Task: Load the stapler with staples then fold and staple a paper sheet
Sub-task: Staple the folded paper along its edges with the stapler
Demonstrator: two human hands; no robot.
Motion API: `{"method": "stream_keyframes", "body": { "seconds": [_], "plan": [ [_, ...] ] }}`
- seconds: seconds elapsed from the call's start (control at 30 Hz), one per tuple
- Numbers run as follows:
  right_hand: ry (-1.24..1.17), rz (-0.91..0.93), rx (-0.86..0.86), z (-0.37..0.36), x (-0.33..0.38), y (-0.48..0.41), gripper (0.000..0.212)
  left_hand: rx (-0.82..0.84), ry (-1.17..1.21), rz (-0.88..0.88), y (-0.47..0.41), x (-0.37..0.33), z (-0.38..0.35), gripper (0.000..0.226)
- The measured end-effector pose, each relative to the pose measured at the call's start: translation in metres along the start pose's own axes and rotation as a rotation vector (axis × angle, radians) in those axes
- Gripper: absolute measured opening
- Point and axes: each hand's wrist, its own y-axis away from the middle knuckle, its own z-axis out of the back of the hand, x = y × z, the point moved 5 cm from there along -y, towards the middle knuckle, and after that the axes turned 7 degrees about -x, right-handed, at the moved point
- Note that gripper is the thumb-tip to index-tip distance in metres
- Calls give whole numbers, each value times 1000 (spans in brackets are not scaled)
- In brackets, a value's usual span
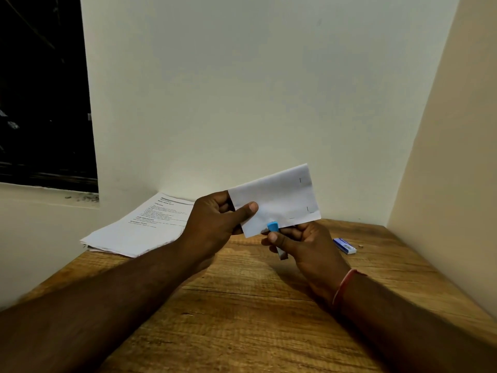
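A folded white paper sheet is held up above the wooden table. My left hand pinches its left end, thumb on the front. Several staples show along its right and lower edges. My right hand grips a small stapler with a blue tip. The blue tip sits against the sheet's lower edge near the middle. Most of the stapler is hidden inside my fingers.
A stack of printed papers lies at the table's far left, by the wall. A small blue-and-white staple box lies on the table to the right of my right hand. Walls close in behind and on the right.
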Motion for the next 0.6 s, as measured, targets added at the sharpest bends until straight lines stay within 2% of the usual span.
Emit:
{"method": "stream_keyframes", "body": {
  "seconds": [0.2,0.33,0.4,0.5,0.53,0.6],
  "plan": [
    [20,-5,-15,-2,-2,-2,38,26,-3,19,0,4,-2,40],
    [40,-4,-28,-1,-5,-3,15,40,-51,6,1,5,-4,55],
    [-13,-18,-19,-3,-6,-3,20,40,-64,-3,1,5,-3,55],
    [-79,-53,57,-4,-4,-3,42,11,-100,-18,-1,4,1,51],
    [-42,-55,91,-1,-4,-3,44,-8,-107,-17,-3,4,3,52],
    [144,-29,151,7,-5,-7,34,-47,-93,1,-8,5,9,55]
  ]
}}
